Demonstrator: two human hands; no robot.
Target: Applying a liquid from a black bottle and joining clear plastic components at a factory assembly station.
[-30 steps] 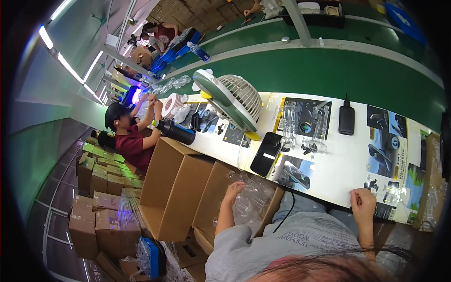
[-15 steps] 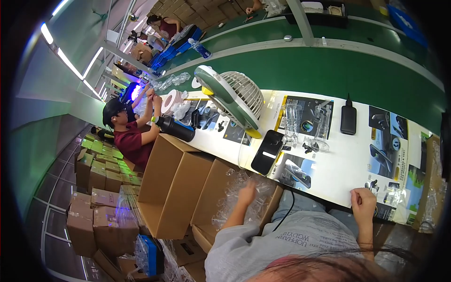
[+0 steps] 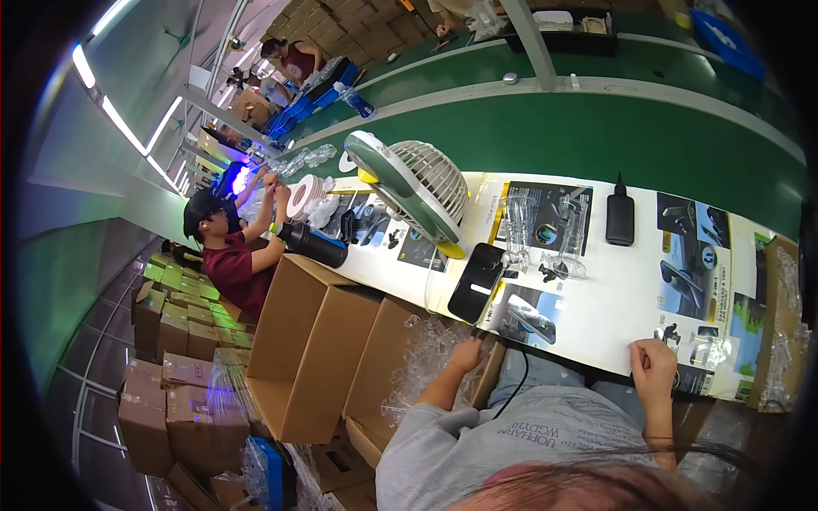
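Note:
My left hand (image 3: 466, 351) is at the table's near edge, over an open carton (image 3: 368, 358) of clear plastic pieces (image 3: 422, 362). Its fingers are too small and blurred to read. At the table's front edge my right hand (image 3: 654, 366) is closed, fingers curled in; whatever they hold, if anything, is hidden. Nearest my left hand on the table lies a black phone (image 3: 475, 284). Beyond the phone are clear plastic parts (image 3: 517, 226), another clear plastic part (image 3: 573, 234) and small black pieces (image 3: 550, 272). A black bottle with a pointed tip (image 3: 620, 217) is farther right.
A green and white fan (image 3: 409, 192) stands past the phone. To the left are a large black bottle (image 3: 313, 244), tape rolls (image 3: 305, 194), an empty-looking carton (image 3: 294, 341) and a co-worker (image 3: 230, 247). Another carton (image 3: 771, 315) with clear plastic borders the right side.
My left hand has moved a little right and down, from over the clear plastic to the carton's side by the table edge. My right hand stays closed in place.

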